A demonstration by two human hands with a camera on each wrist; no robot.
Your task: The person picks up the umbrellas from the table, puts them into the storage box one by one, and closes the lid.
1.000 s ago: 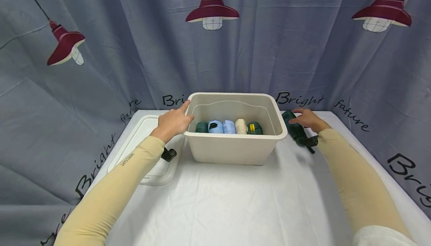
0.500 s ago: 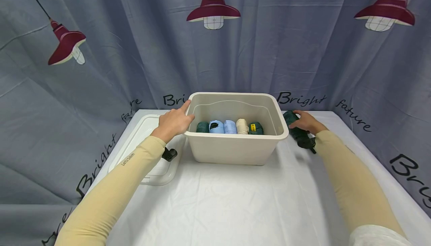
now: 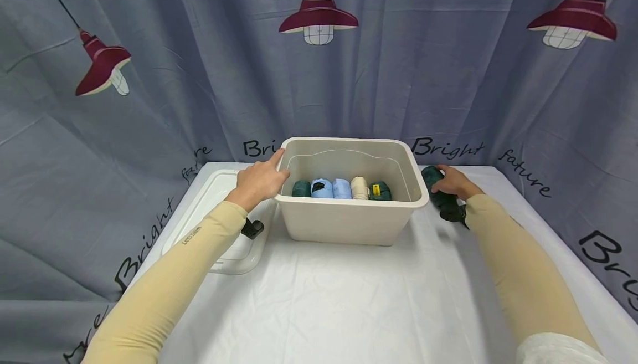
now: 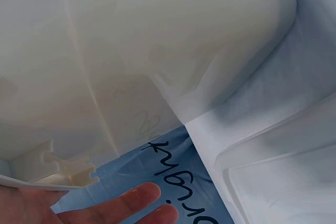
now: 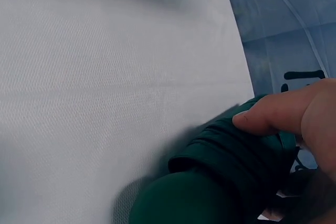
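My left hand [image 3: 260, 182] rests at the left rim of a cream plastic bin [image 3: 344, 221], index finger stretched along the edge and thumb over it. In the left wrist view its fingers [image 4: 137, 196] reach out straight below the rim, outside the wall. Right of the bin, my right hand [image 3: 453, 182] grips a dark green folded umbrella [image 5: 231, 153]. Its pleated fabric and smooth rounded end show in the right wrist view, with my thumb on top; the other fingers are mostly hidden. Inside the bin stand several rolled bundles [image 3: 342, 188] in green, light blue and cream.
A translucent white lid [image 3: 239, 259] lies flat left of the bin, partly under my left arm. White cloth covers the table [image 3: 359, 303]. A grey-blue curtain [image 3: 224, 76] printed with red lamps hangs right behind it.
My right hand has moved slightly and its fingers have closed around the green umbrella, which stays beside the bin. The left hand keeps its place on the rim.
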